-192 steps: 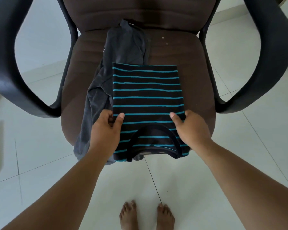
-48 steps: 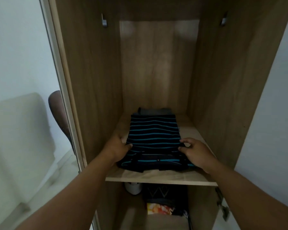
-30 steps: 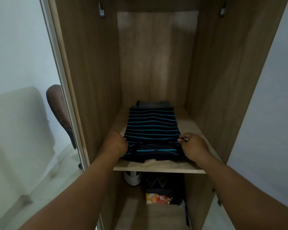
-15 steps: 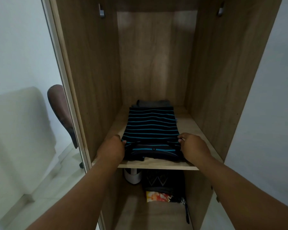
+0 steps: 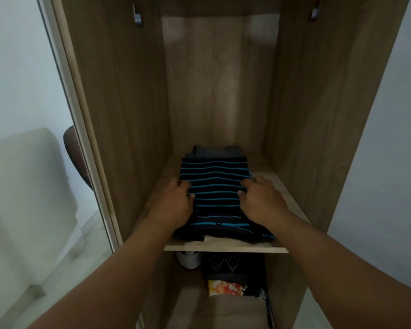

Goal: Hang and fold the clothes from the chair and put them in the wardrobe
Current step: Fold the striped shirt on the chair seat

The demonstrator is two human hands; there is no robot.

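Note:
A folded black shirt with teal stripes (image 5: pixel 214 184) lies on the wooden shelf (image 5: pixel 226 247) inside the open wardrobe (image 5: pixel 119 96). It sits on top of a folded grey garment (image 5: pixel 217 150) whose far edge shows behind it. My left hand (image 5: pixel 173 205) grips the shirt's left edge with curled fingers. My right hand (image 5: pixel 262 200) grips its right edge, thumb on top of the stripes.
Below the shelf stand a white object (image 5: pixel 188 260), dark folded fabric (image 5: pixel 233 267) and a colourful item (image 5: pixel 226 288). Two metal rail brackets (image 5: pixel 137 17) are fixed high on the side walls. The brown chair back (image 5: pixel 75 153) shows left of the wardrobe's edge.
The shirt went from the chair seat onto the wardrobe shelf. In the last second both hands slid forward along its sides, from the near collar end toward the middle.

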